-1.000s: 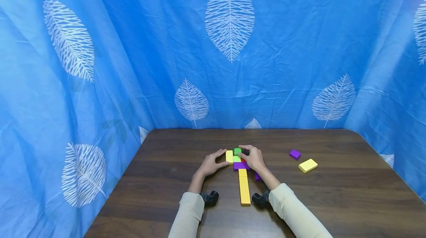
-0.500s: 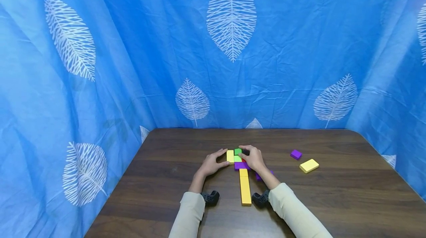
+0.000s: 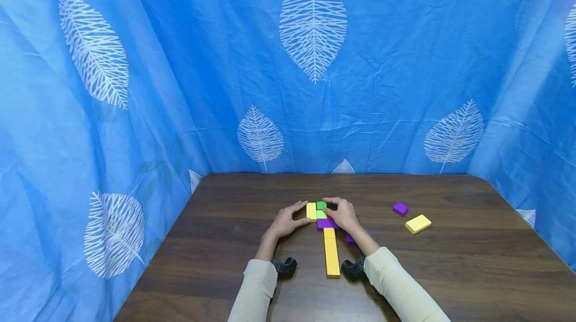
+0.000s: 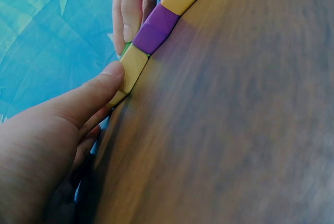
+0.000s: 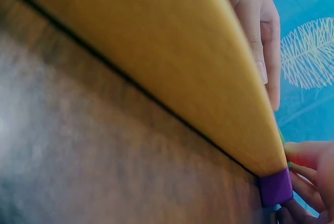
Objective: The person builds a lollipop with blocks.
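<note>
Near the table's middle, in the head view, the left hand grips the left side of a yellow block between thumb and forefinger. The right hand pinches a darker green block, its thumb beside a light green block. It partly hides a red block. A purple block lies on the near side, followed by a column of orange blocks. The left wrist view shows the left thumb against the yellow block, near the purple block.
To the right on the brown table lie a small purple block and a yellow block. Another purple block is partly under the right forearm. Blue cloth hangs behind the table.
</note>
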A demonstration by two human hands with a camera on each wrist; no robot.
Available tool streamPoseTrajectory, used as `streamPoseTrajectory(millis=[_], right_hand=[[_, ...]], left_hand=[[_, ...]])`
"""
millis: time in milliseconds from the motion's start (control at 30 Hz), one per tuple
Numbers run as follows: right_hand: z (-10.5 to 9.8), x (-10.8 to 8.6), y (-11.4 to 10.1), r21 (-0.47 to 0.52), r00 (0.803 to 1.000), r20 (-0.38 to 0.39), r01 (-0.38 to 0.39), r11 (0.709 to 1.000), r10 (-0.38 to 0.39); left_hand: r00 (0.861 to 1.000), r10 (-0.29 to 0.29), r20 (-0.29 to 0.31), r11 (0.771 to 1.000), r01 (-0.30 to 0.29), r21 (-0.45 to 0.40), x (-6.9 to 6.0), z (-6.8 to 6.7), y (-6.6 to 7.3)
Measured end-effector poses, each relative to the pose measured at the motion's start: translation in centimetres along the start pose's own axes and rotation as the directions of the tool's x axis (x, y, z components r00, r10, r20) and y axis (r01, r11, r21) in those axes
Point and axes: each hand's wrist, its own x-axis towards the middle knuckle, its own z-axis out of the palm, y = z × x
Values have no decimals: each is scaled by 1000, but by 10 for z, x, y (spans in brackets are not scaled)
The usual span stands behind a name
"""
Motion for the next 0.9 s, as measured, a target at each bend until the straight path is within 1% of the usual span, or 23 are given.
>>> streamPoseTrajectory(millis=[233, 467, 700, 800, 900], right_hand=[[1, 0, 0, 1, 999, 30, -12, 1000, 12], [1, 1, 0, 0, 999, 36, -20, 1000, 20], [-1, -1, -1, 4, 1000, 13, 17, 1000, -17], [-4, -4, -2, 17, 1000, -5, 14, 1000, -14], [-13, -10, -4, 37, 1000, -25, 6, 999, -5]], left_hand=[[1000, -3, 0, 1000, 3, 8, 1, 1, -1], [1000, -9, 1, 1000, 9, 7, 1, 0, -1], [1000, -8, 2, 1000, 8, 2, 1, 0, -1], [1000, -8, 3, 1000, 8, 2, 0, 0, 0], [1000, -16, 5, 1000, 16, 1, 0, -1, 0]])
